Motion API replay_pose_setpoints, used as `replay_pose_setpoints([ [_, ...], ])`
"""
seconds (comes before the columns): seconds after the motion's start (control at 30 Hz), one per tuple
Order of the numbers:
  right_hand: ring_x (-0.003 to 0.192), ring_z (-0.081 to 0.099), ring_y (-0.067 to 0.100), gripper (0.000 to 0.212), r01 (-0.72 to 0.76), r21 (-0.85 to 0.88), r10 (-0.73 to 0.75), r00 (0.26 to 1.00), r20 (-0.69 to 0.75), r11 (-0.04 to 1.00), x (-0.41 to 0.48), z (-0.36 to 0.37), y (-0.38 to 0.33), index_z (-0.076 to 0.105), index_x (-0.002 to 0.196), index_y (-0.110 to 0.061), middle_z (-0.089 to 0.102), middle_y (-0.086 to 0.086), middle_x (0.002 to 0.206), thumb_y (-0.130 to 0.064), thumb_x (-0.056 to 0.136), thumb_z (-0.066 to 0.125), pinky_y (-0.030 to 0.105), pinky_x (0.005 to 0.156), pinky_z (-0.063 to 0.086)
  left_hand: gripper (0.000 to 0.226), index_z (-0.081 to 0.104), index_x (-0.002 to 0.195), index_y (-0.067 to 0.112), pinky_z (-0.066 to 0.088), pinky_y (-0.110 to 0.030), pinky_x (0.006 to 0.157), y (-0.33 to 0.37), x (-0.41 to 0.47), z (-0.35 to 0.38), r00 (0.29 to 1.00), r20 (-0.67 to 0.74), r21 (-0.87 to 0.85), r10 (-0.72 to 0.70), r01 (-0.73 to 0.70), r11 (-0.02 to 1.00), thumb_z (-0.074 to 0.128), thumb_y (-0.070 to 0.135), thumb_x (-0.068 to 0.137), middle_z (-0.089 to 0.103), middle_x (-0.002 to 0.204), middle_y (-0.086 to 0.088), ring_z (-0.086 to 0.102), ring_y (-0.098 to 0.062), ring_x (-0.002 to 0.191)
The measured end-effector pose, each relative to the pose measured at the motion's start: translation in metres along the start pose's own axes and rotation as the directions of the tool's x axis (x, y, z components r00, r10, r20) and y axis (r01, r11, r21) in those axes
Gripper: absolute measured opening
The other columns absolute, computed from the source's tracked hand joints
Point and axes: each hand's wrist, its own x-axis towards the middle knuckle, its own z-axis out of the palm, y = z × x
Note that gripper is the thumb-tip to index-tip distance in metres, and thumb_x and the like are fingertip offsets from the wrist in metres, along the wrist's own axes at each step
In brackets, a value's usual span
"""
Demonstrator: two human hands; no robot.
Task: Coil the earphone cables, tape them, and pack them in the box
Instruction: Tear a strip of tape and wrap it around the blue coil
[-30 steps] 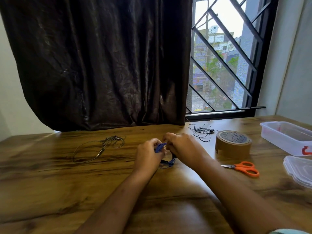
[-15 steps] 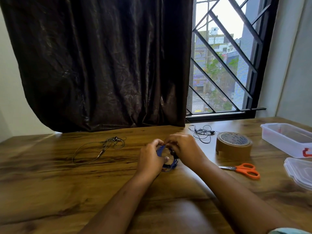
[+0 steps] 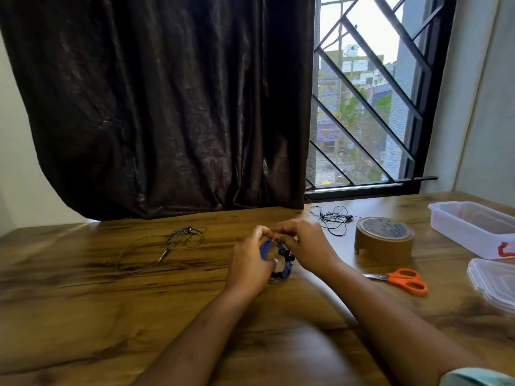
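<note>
- The partly coiled blue earphone cable (image 3: pixel 286 270) was held just above the wooden tabletop (image 3: pixel 111 316), left of the brown tape roll (image 3: pixel 383 238).
- The left hand (image 3: pixel 248 270) gripped the coil's side, while the right hand (image 3: pixel 309 246) pinched its top.
- The cable looked light, limp and springy, and was best pinched where the loops crossed.
- The clear plastic box (image 3: pixel 459 232) stood right of the roll, near the tabletop's edge, with bare room in front of the roll.
</note>
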Motion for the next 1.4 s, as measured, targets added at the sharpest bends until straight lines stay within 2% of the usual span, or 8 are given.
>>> replay_pose_setpoints([
  [0.13, 0.078, 0.054, 0.002, 0.018, 0.039, -0.02, -0.039, 0.999, -0.013, 0.999, 0.001, -0.002, 0.002, 0.075, 0.099, -0.012, 0.071, 0.0, 0.091, -0.006, 0.085, 0.065, -0.001, 0.07, 0.035, 0.046, 0.049, 0.101, 0.035, 0.057, -0.038, 0.07, -0.001, -0.001, -0.002, 0.999, 0.024, -0.024, 0.037, -0.036, 0.999, 0.074, 0.008, 0.073, 0.06, 0.099, 0.016, 0.061, -0.006, 0.088],
  [0.5, 0.073, 0.06, 0.002, 0.015, 0.044, 0.003, -0.044, 0.999, -0.022, 0.999, 0.003, -0.002, 0.004, 0.076, 0.091, -0.015, 0.072, -0.004, 0.082, -0.007, 0.084, 0.066, 0.005, 0.068, 0.044, 0.049, 0.045, 0.106, 0.034, 0.055, -0.025, 0.075, -0.002, 0.0, -0.002, 0.995, 0.061, -0.041, 0.08, -0.078, 0.996, 0.075, 0.011, 0.075, 0.056, 0.103, 0.018, 0.056, -0.001, 0.095],
  [0.67, 0.07, 0.059, -0.001, 0.01, 0.041, 0.025, -0.041, 0.999, -0.016, 0.999, 0.002, -0.004, 0.003, 0.075, 0.089, -0.014, 0.071, -0.004, 0.08, -0.009, 0.084, 0.068, 0.009, 0.067, 0.045, 0.062, 0.031, 0.115, 0.038, 0.04, -0.007, 0.061, -0.001, 0.0, -0.004, 0.994, 0.098, -0.032, 0.052, -0.049, 0.998, 0.072, 0.009, 0.078, 0.056, 0.133, 0.006, 0.055, -0.005, 0.108],
  [0.8, 0.07, 0.06, 0.005, 0.007, 0.056, 0.012, -0.055, 0.997, -0.061, 0.998, 0.001, -0.004, 0.003, 0.074, 0.084, -0.016, 0.07, -0.004, 0.079, -0.012, 0.081, 0.071, 0.018, 0.066, 0.047, 0.071, 0.024, 0.115, 0.045, 0.049, -0.016, 0.067, -0.002, 0.001, -0.006, 0.995, 0.094, -0.08, 0.037, -0.029, 0.996, 0.073, 0.01, 0.077, 0.053, 0.136, 0.006, 0.056, 0.0, 0.092],
  [0.97, 0.075, 0.057, 0.006, 0.007, 0.04, -0.008, -0.041, 0.996, -0.075, 0.999, 0.0, -0.006, 0.007, 0.072, 0.082, -0.018, 0.058, -0.01, 0.091, -0.013, 0.078, 0.074, 0.023, 0.069, 0.05, 0.075, 0.024, 0.121, 0.044, 0.046, -0.022, 0.08, -0.004, 0.0, -0.003, 0.996, 0.087, -0.124, 0.034, -0.023, 0.992, 0.074, 0.01, 0.077, 0.056, 0.133, 0.003, 0.055, -0.011, 0.115],
  [1.1, 0.074, 0.055, 0.002, 0.006, 0.083, -0.006, -0.083, 0.996, -0.041, 0.997, 0.0, -0.005, 0.006, 0.069, 0.082, -0.018, 0.059, -0.009, 0.086, -0.012, 0.081, 0.07, 0.012, 0.066, 0.044, 0.057, 0.035, 0.118, 0.037, 0.055, -0.03, 0.08, -0.006, 0.002, -0.001, 0.999, 0.036, -0.128, 0.03, -0.025, 0.991, 0.07, 0.012, 0.081, 0.063, 0.121, 0.003, 0.062, -0.014, 0.106],
  [1.27, 0.072, 0.056, 0.0, 0.014, 0.083, 0.089, -0.082, 0.997, -0.01, 0.993, 0.001, -0.003, -0.001, 0.065, 0.082, -0.017, 0.063, -0.008, 0.077, -0.003, 0.082, 0.065, 0.006, 0.064, 0.039, 0.004, 0.065, 0.091, 0.016, 0.048, -0.014, 0.051, -0.009, 0.006, -0.004, 1.0, 0.014, -0.247, 0.015, -0.011, 0.969, 0.064, 0.017, 0.088, 0.068, 0.082, 0.0, 0.064, -0.004, 0.068],
  [1.4, 0.072, 0.06, 0.006, 0.02, 0.065, 0.196, -0.065, 0.998, -0.009, 0.978, 0.003, -0.006, -0.007, 0.063, 0.081, -0.021, 0.068, 0.0, 0.078, -0.002, 0.081, 0.067, 0.007, 0.063, 0.042, 0.007, 0.068, 0.087, 0.021, 0.055, -0.031, 0.071, -0.013, 0.01, -0.007, 0.997, 0.078, -0.397, 0.025, 0.008, 0.918, 0.065, 0.015, 0.087, 0.072, 0.082, -0.002, 0.069, -0.011, 0.077],
])
